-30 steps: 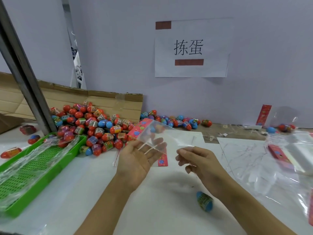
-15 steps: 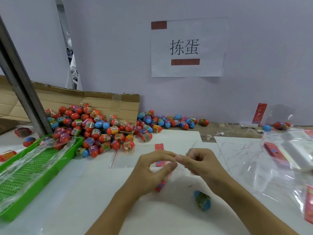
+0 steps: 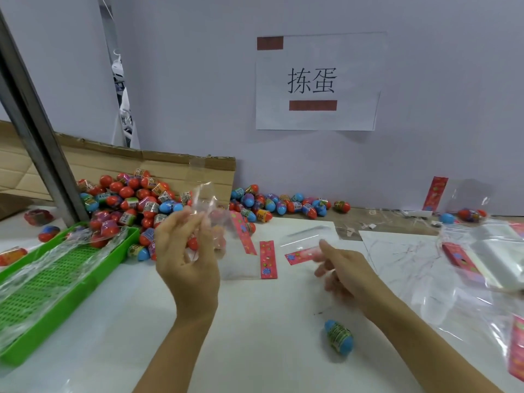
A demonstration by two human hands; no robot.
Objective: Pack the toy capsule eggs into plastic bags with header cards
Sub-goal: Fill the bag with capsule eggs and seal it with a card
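— Above the white surface, what is the left hand doing?

— It is raised with the palm turned toward the camera, and its fingertips pinch a clear plastic bag. The bag's pink header card hangs down at its right side.

— And the right hand?

— It sits lower and to the right, blurred. Another clear bag with a pink header card lies at its fingertips, but I cannot tell whether the fingers grasp it or only touch it.

— Where are the eggs?

— One blue capsule egg with a printed band lies alone on the surface, near the camera, just below the right forearm. The big heap of red and blue eggs is at the far left, behind the left hand, piled against a flattened cardboard box. A smaller row of eggs runs along the foot of the wall.

— Anything else between the hands?

— A loose pink header card lies flat on the surface there.

— Further out?

— A green perforated tray at the left, with crumpled clear film draped over it. At the right edge, a stack of clear bags with pink cards. On the wall, a white paper sign with two printed characters.
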